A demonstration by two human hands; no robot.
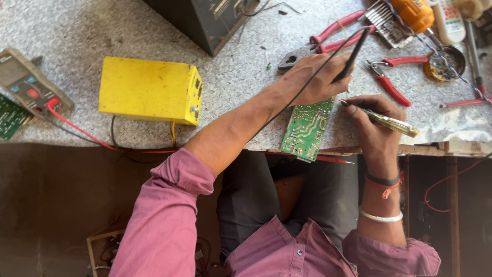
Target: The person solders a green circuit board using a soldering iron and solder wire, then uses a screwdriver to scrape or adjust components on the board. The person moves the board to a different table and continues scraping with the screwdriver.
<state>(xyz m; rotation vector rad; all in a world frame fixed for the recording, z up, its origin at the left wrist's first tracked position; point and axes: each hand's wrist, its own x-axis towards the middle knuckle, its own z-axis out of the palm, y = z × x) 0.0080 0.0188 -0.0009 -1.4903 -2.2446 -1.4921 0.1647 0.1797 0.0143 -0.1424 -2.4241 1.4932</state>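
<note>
A green circuit board (306, 129) lies at the front edge of the speckled workbench (246, 77), partly overhanging it. My left hand (315, 77) rests on the board's far end and grips a black probe (353, 54) whose black wire runs back along my forearm. My right hand (373, 125) holds a thin tool with a yellowish clear handle (392, 123), its metal tip touching the board's upper right corner. A red probe (333, 159) lies under the board at the bench edge.
A yellow metal box (148, 91) sits left of the board. A multimeter (28, 84) with a red lead lies far left. Red-handled pliers (328, 38), red cutters (392, 77), a solder tin (443, 64) and a dark box (205, 18) crowd the back.
</note>
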